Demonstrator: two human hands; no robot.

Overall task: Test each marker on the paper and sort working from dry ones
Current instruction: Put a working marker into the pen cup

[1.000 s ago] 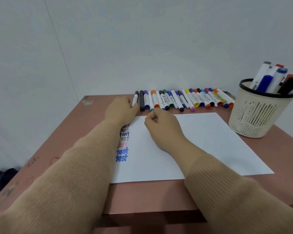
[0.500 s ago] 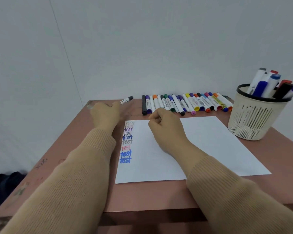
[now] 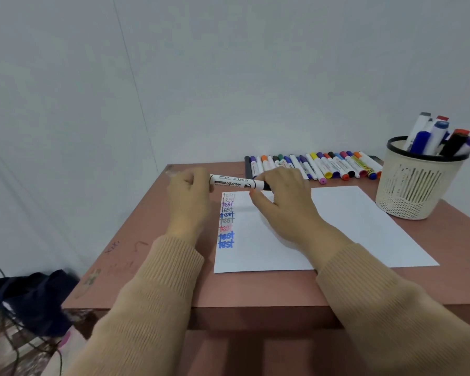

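A: What lies nearest to the person?

B: The 2 beige sleeves come over the front edge of the table (image 3: 255, 289). Just beyond them the white paper (image 3: 350, 229) lies flat. Down its left edge runs a column of the word "test" (image 3: 226, 221) in several colours, some strong and some pale.

A: And the hands?

B: They are over the far left corner of the paper. The left hand (image 3: 189, 196) has its fingers closed round the white barrel of 1 marker (image 3: 238, 182), which lies almost level between both hands. The right hand (image 3: 282, 196) has its fingers curled on the end with the black cap (image 3: 266, 186).

A: Which step is this?

B: I think it is the opening of the next marker, before its test. The cap seems not yet off.

A: What does the next move need?

B: A straight pull of the right hand away from the left one, with the barrel kept firm. Then the tip must go to a blank place on the paper.

A: What is further back?

B: A row of capped markers (image 3: 312, 164) lies along the far edge of the table. At the far right stands a mesh basket (image 3: 407, 185) with more markers (image 3: 434, 134) upright inside. Which group is working and which is dry, I cannot tell.
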